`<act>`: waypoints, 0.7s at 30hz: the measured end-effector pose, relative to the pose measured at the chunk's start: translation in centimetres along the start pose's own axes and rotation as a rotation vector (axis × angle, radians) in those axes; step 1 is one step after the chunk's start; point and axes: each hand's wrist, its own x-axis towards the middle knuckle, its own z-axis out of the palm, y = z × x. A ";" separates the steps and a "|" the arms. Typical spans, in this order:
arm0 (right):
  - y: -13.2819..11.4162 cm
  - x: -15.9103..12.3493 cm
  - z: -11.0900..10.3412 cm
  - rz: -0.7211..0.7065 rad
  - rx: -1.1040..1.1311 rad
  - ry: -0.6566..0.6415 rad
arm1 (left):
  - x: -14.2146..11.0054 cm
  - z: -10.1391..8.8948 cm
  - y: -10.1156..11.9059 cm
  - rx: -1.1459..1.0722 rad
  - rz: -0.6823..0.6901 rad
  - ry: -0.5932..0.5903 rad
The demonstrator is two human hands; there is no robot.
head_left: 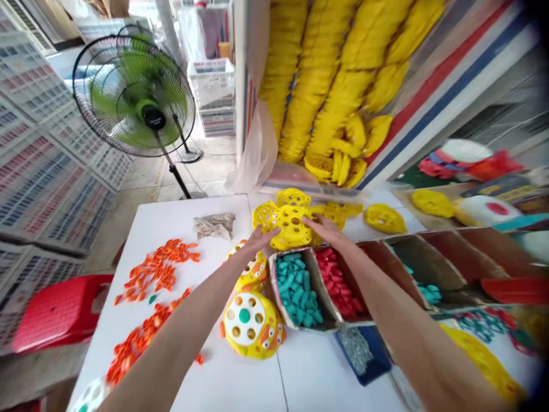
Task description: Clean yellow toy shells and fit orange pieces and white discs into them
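Note:
Both arms reach out to a cluster of yellow plastic shells with round holes at the far side of the white table. My left hand (265, 236) grips the left edge of one yellow plastic shell (293, 230), and my right hand (323, 226) has its right edge. More yellow shells (294, 198) lie around and behind it. Closer in sits an assembled yellow toy (253, 325) with a white holed disc and a green centre. A second such toy (254, 273) is partly hidden by my left forearm.
A divided cardboard box holds teal pieces (298, 292) and red pieces (337, 280). A blue tray (372, 366) contains small metal parts. Orange pieces (160, 266) are scattered at left, beside a crumpled cloth (214, 225). Beyond stand a fan (154, 118) and stacked yellow shells (321, 74).

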 end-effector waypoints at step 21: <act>-4.8 -35.8 25.7 -0.470 0.101 -0.525 | -32.5 -25.3 -25.0 0.638 -0.050 0.658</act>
